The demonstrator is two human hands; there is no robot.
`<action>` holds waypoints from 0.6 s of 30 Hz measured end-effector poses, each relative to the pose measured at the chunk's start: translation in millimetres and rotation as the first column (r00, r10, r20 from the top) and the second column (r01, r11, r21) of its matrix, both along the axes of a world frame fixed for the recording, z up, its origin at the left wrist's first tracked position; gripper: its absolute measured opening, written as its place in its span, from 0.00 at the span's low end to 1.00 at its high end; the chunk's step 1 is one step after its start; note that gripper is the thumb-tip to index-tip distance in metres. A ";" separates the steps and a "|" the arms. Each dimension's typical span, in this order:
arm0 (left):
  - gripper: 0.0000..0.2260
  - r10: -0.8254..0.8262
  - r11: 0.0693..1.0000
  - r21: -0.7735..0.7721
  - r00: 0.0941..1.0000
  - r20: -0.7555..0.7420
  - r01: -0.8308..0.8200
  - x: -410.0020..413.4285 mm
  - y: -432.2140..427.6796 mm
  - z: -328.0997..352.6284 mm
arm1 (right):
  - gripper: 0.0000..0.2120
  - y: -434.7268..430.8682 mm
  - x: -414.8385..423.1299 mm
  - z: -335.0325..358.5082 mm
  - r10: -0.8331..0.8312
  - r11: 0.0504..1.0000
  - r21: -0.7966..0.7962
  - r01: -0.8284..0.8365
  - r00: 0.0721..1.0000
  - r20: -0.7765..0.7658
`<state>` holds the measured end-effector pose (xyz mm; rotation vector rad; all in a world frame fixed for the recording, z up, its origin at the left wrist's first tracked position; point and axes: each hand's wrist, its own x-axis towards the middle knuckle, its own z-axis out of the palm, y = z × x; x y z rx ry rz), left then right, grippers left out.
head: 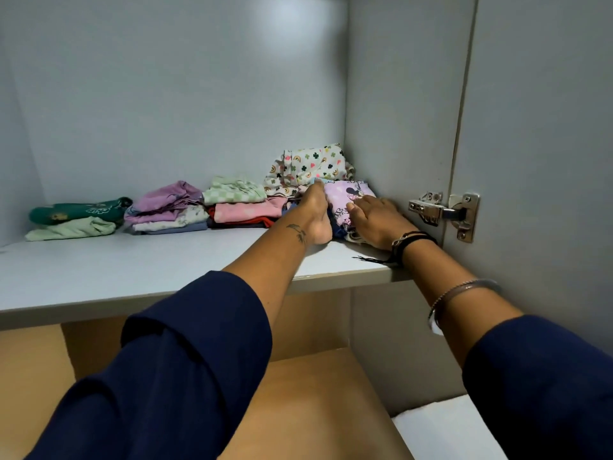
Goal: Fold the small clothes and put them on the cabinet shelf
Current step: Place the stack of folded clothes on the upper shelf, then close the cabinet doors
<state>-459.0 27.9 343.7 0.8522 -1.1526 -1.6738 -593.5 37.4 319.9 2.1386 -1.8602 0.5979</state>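
Observation:
Folded small clothes lie in stacks along the back of the grey cabinet shelf. At the right end sits a pink cartoon-print garment on a low pile. My left hand presses against that pile's left side, fingers closed on its edge. My right hand lies flat on its right side, touching the cloth. Behind it rests a white clover-and-rainbow print garment. Further left are a checked-green and pink stack, a purple stack and a green pile.
The cabinet's right wall stands close beside my right hand, with a metal door hinge on it. The open door is at the far right. Below the shelf a tan wooden surface shows.

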 end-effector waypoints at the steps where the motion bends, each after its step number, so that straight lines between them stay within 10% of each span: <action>1: 0.34 -0.004 1.000 -0.021 1.000 0.025 0.005 3.6 4.6 0.8 | 0.22 1.0 0.2 1.4 -0.010 1.000 0.010 0.010 1.000 -0.021; 7: 0.30 0.377 0.855 -0.452 0.904 0.202 -0.255 66.7 71.7 1.9 | 0.25 33.9 22.7 10.5 -0.166 0.973 -0.175 0.153 0.984 -0.065; 12: 0.28 0.749 0.375 -0.824 0.662 0.000 -0.424 159.1 160.6 -27.5 | 0.20 101.3 119.8 26.6 0.239 0.869 -0.444 -0.216 0.971 -0.006; 18: 0.27 0.977 -0.200 -0.955 0.028 -0.211 -0.218 300.6 303.2 -50.1 | 0.31 205.8 289.9 96.5 0.567 0.596 -0.535 -0.598 0.786 -0.247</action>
